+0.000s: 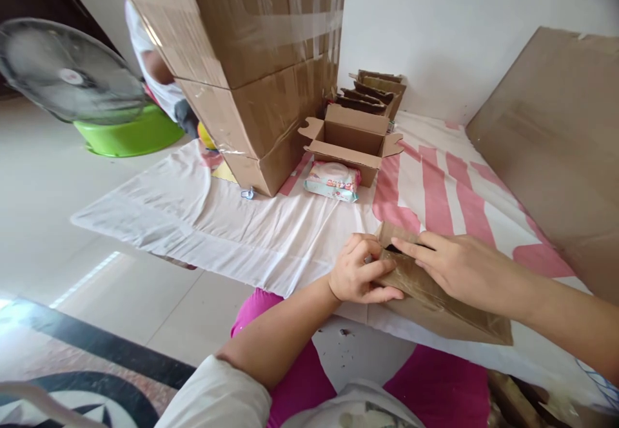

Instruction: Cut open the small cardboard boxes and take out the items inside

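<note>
1. The left hand (363, 270) is clamping the ten o'clock end of a long, narrow brown cardboard box (449, 315), its fingers curling over the end and its thumb pressing along the near side.
2. The right hand (452, 263) is lying across the top, its index finger reaching toward the left fingers at a dark gap; how firmly it is gripping is impossible to tell.
3. The box is showing plain brown sides and a glossy, slightly creased top; a small brown cardboard flap (389, 231) is standing up at the gripped end.
4. Its long axis is slanting from between ten and eleven o'clock to between four and five, the gapped end pointing away from the person and leftward.
5. It is sitting at the near edge of a table under a white cloth with broad pink stripes (438, 189).
6. Between ten and eleven o'clock from it, a pink, white and pale-teal soft packet (331, 186) is lying before an open brown cardboard box with notched flaps (343, 154).
7. Farther toward eleven, a tall stack of taped brown cartons (271, 60) is rising; toward one o'clock, a large brown cardboard surface (556, 144) is slanting.
</note>
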`<state>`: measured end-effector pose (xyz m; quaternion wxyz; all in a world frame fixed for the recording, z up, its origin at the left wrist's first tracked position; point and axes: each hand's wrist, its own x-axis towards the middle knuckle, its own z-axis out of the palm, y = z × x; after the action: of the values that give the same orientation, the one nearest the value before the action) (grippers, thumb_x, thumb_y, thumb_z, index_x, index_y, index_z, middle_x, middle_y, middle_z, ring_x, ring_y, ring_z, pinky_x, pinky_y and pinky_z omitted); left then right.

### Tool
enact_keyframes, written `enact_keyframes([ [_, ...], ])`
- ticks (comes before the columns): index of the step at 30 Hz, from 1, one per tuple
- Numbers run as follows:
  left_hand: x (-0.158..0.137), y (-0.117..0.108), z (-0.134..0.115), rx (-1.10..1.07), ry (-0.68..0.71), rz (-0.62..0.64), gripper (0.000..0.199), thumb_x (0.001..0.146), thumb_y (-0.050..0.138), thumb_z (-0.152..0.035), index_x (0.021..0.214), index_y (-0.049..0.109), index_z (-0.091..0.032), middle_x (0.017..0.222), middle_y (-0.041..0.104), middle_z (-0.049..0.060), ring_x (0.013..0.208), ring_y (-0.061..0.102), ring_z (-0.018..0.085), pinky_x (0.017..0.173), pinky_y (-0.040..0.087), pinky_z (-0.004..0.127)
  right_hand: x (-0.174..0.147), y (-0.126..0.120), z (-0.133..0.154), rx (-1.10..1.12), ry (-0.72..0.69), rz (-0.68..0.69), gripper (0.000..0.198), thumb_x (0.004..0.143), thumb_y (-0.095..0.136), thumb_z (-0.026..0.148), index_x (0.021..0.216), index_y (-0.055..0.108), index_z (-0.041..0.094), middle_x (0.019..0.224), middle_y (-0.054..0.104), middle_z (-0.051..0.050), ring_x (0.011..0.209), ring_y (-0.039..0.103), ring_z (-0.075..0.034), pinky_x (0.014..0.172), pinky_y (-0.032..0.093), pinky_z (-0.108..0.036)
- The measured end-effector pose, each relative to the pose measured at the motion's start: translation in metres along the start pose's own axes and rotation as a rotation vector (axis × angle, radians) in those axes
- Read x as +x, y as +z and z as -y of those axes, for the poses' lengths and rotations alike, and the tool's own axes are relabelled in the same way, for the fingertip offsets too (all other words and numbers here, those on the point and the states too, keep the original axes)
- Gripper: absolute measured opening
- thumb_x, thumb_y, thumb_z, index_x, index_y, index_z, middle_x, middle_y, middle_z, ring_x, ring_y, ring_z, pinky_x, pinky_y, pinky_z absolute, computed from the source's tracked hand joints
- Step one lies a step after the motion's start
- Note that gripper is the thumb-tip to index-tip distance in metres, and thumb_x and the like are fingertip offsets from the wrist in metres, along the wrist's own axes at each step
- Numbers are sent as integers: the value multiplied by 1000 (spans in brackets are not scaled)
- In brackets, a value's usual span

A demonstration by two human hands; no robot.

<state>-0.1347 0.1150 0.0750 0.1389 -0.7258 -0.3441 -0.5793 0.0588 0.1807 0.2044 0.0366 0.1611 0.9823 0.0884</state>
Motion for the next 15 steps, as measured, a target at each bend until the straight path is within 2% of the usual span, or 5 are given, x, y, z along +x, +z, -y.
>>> enact_keyframes([
  [7, 0, -3, 0, -17, 8, 28, 43, 83, 57, -58, 96, 64, -17, 84, 45, 5, 87, 51, 22, 74, 50, 39, -3, -16, 3, -24, 2, 35, 48, 86, 47, 8, 131, 57, 24, 102, 69, -6, 62, 61, -13, 51, 39, -27],
  [15, 4, -3, -2, -16, 1, 27, 40, 85, 56, -55, 95, 63, -17, 84, 43, 5, 86, 50, 22, 73, 51, 39, -4, 2, 13, -120, 50, -67, 49, 87, 50, 11, 135, 52, 23, 98, 66, -7, 65, 60, -13, 55, 41, -25],
])
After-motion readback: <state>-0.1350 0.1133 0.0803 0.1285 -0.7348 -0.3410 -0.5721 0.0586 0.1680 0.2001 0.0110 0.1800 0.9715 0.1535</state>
